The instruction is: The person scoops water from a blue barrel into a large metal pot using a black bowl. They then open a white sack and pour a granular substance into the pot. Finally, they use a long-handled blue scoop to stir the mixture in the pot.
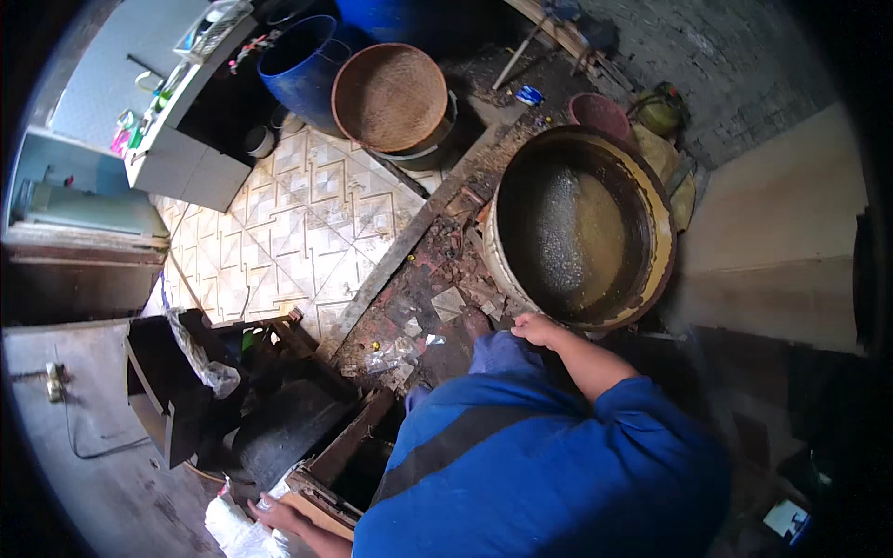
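At the lower left, my left hand [278,515] is against a crumpled white plastic bag [237,526]. Whether its fingers grip the plastic is unclear. My right hand [533,329] is beside the near rim of a large round vat [661,230], just above my knee. Its fingers are loosely curled, and nothing shows in them, though their undersides are hidden. Inside the dark-walled vat is a cloudy brownish liquid [601,230], with a band of pale foam [560,234] across it.
Debris and a broken tile piece [448,304] litter the dirt floor by my feet. A raised edge [391,272] borders the patterned tile floor [307,216]. Ahead stand a round woven tray [391,97], a blue barrel [296,80] and a reddish basin [600,115]. Dark broken furniture [167,390] lies left.
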